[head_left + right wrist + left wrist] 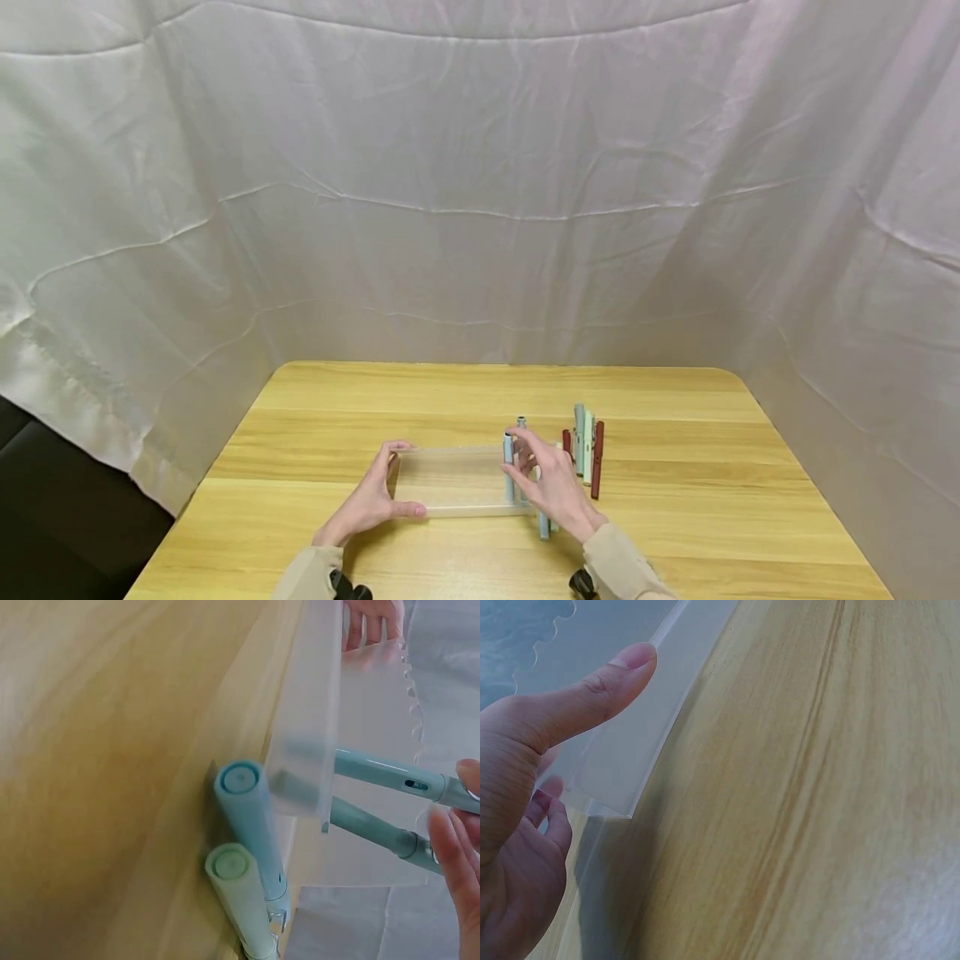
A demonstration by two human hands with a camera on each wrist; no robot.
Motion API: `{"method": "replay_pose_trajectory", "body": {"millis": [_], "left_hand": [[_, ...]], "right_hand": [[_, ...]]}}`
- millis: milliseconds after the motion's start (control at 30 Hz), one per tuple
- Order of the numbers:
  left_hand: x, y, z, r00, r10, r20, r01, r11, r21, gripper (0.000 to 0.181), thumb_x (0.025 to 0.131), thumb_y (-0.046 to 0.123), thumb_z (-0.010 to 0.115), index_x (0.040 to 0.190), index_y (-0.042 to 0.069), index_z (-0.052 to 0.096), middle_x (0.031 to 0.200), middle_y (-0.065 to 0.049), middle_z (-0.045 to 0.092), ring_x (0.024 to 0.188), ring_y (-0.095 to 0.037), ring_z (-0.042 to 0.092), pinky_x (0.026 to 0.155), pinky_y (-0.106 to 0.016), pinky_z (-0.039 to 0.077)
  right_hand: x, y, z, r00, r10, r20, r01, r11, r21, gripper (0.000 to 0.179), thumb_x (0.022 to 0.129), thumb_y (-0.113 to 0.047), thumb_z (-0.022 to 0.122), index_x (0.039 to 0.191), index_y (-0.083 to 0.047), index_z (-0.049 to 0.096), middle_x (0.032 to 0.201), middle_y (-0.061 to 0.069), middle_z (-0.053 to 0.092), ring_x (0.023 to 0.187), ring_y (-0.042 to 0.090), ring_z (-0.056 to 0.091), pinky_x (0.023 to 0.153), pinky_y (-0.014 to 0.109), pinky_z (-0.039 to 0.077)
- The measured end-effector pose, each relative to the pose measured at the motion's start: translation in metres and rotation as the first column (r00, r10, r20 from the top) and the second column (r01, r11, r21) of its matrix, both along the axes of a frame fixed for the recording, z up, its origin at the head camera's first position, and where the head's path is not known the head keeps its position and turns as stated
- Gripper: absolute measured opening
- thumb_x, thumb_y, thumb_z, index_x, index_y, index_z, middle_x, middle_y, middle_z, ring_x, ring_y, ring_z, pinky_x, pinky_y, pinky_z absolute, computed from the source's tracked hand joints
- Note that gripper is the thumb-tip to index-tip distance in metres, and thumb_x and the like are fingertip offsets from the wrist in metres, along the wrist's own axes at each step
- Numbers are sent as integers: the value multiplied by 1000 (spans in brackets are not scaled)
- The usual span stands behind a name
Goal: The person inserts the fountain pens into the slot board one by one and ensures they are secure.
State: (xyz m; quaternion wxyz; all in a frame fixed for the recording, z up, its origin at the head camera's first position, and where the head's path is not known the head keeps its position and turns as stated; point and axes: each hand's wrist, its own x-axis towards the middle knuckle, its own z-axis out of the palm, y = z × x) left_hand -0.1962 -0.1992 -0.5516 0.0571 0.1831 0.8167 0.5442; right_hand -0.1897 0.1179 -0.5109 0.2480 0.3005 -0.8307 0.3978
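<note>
My left hand (pixel 372 493) grips the left end of a translucent plastic pen rack (pixel 450 479), thumb on its front lip and fingers curled behind. A wavy, notched edge (pixel 411 690) of the rack shows in the right wrist view. My right hand (pixel 551 483) pinches a light blue pen (pixel 508 471) near its upper end. The pen's lower end is behind the rack's cloudy front lip (pixel 307 712). Close beside it, a darker blue-green pen (pixel 371 825) also slants into the rack, partly covered by my fingers.
A blue pen (pixel 255 832) and a pale green pen (pixel 244 900) lie by the rack's right end. Farther right on the wooden table (pixel 697 500) are a dark red pen (pixel 597 462), a pale green pen (pixel 588 450), a grey-green pen (pixel 579 433) and another red one.
</note>
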Motion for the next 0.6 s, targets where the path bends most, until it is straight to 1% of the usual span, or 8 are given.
{"method": "replay_pose_trajectory", "body": {"millis": [33,133,200,267,367,433,600], "left_hand": [[0,0,0,1000,1,-1,-1,1000,0,101,63,17,94,141,-3,32,152,-23,35,152,-47,20,127,-56,10],[-1,0,0,1000,2,-3,-2,1000,-2,101,62,17,94,140,-2,33,152,-22,36,152,-47,20,127,-56,10],[-1,0,0,1000,1,-7,-1,1000,-4,101,62,17,94,140,-2,33,152,-21,36,152,-46,21,127,-55,11],[-2,1,-1,1000,1,-13,-1,1000,-5,101,62,18,94,140,-2,33,151,-21,36,152,-46,22,127,-56,11],[-2,0,-1,1000,2,-14,-2,1000,-7,100,62,18,94,140,-1,34,151,-21,36,151,-46,23,127,-55,11],[-1,0,0,1000,3,-16,-3,1000,-4,100,62,18,95,140,-1,34,151,-21,37,151,-46,23,127,-55,11],[-1,0,0,1000,-1,-21,1,1000,-4,101,62,17,95,140,-3,34,151,-22,37,151,-46,23,127,-55,11]], "right_hand": [[-1,0,-1,999,-19,-35,20,1000,14,56,77,-5,84,127,-4,60,86,3,71,68,10,63,58,19,58],[-6,1,-3,988,-79,-130,87,994,59,60,72,-9,88,126,-5,62,92,2,71,79,14,62,65,25,58],[-9,2,-3,980,-107,-168,122,989,80,64,68,-10,91,126,-6,63,99,3,69,90,17,61,74,30,58],[-12,3,-3,975,-128,-183,148,984,97,66,66,-10,92,126,-8,64,105,5,64,98,19,56,78,33,54],[-16,4,-1,974,-153,-167,173,978,113,66,66,-13,93,126,-10,66,110,8,58,101,23,49,77,34,47],[-17,5,0,975,-172,-143,191,973,130,63,68,-18,93,125,-12,67,113,10,55,102,24,45,77,32,42],[-21,5,2,977,-206,-60,213,964,162,56,74,-24,90,125,-14,68,118,13,51,106,30,42,80,32,41]]}}
